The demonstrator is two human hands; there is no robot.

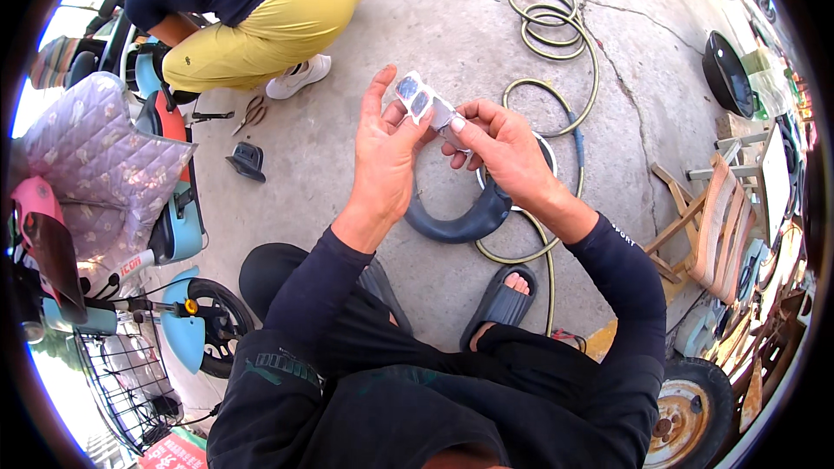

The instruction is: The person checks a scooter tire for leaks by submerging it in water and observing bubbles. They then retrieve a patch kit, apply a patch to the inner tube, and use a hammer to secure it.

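In front of me, my left hand (382, 156) pinches a small white strip with round bluish-grey patches (414, 96) between thumb and fingers, its index finger raised. My right hand (506, 146) grips the silvery end of the same strip of patches, thumb on top. Both hands are close together, with the strip between them. Beneath them a black inner tube (456, 224) curves over the concrete, its upper part hidden by my hands. A white ring-shaped thing (551, 156) shows partly behind my right wrist.
A long hose (599, 78) lies coiled on the ground. At left stand a light-blue scooter (178, 313) and a crouching person in yellow trousers (269, 26). Scissors (252, 113) and a black part (248, 161) lie nearby. A wooden chair (717, 234), black basin (728, 74) and rusty wheel (682, 421) are at right.
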